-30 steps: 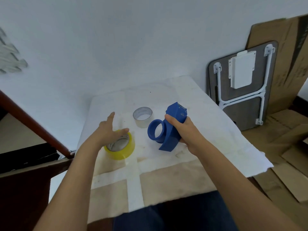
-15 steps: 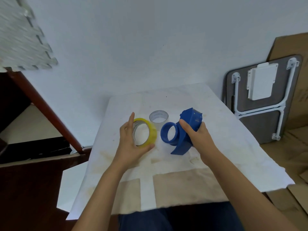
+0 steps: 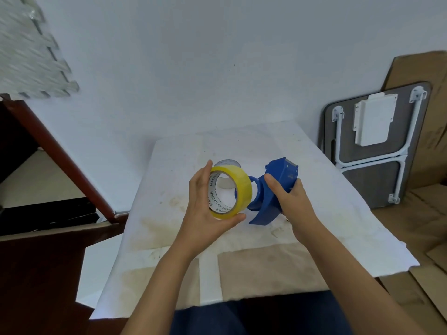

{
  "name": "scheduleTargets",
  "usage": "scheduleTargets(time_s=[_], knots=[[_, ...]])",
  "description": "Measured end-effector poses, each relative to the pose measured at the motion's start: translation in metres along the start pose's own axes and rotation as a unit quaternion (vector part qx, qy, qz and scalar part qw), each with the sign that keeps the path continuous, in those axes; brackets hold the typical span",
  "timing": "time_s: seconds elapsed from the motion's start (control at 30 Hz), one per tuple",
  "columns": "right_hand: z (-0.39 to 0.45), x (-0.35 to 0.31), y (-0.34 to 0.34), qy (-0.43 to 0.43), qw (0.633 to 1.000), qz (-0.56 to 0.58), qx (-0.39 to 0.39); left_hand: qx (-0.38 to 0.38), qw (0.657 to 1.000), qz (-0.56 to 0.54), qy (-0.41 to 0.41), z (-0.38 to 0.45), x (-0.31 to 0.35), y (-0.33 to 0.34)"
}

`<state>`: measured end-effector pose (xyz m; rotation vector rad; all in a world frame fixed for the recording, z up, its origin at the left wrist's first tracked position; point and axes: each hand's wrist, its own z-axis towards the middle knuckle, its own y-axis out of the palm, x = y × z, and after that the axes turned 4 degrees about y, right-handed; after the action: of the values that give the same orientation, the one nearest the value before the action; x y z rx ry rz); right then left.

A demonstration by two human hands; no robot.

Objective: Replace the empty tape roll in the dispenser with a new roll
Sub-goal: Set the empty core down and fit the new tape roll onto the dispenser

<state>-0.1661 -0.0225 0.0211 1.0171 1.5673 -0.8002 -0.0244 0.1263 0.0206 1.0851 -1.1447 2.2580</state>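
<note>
Head view: left hand (image 3: pixel 205 209) grips yellow tape roll (image 3: pixel 229 191), now raised and touching blue plastic dispenser (image 3: pixel 273 189) hub at 3 o'clock. Right hand (image 3: pixel 290 199) still clasps dispenser. Empty clear core (image 3: pixel 226 163) behind, 12 o'clock.

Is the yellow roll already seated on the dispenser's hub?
No, the left hand holds the yellow roll just beside the hub of the blue dispenser, gripped by the right hand.

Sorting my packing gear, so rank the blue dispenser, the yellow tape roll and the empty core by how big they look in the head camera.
1. Blue dispenser
2. Yellow tape roll, close behind it in size
3. Empty core, partly hidden behind the roll and farther away, so its rank is unsure
</note>
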Motion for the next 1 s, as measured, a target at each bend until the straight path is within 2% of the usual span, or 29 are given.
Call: scheduleTargets(time_s=[0.13,0.23,0.37,0.53,0.6,0.7,0.87,1.0], knots=[[-0.001,0.0,-0.003,0.003,1.0,0.001,-0.004,-0.006,1.0,-0.004,-0.02,0.001,0.0,0.005],[-0.001,-0.001,-0.003,0.007,1.0,0.002,-0.008,-0.008,0.998,-0.016,-0.063,0.004,-0.001,0.007],[-0.001,-0.004,-0.005,0.013,1.0,0.016,-0.023,-0.048,0.995,-0.008,-0.085,0.008,-0.003,0.006],[-0.002,-0.008,-0.008,0.046,0.991,0.118,-0.044,-0.075,0.99,-0.016,-0.119,0.007,0.002,0.0],[-0.001,-0.009,-0.012,0.077,0.965,0.249,-0.015,-0.066,0.991,-0.03,-0.117,0.006,0.004,-0.001],[0.001,-0.009,-0.024,0.123,0.895,0.429,-0.002,-0.071,0.992,-0.025,-0.099,0.004,0.006,-0.002],[-0.001,-0.005,-0.025,0.143,0.874,0.451,-0.113,-0.116,0.991,-0.003,-0.072,0.002,0.007,0.003],[-0.005,-0.007,-0.02,0.133,0.854,0.483,-0.137,-0.132,0.989,0.013,-0.063,0.002,0.002,0.005]])
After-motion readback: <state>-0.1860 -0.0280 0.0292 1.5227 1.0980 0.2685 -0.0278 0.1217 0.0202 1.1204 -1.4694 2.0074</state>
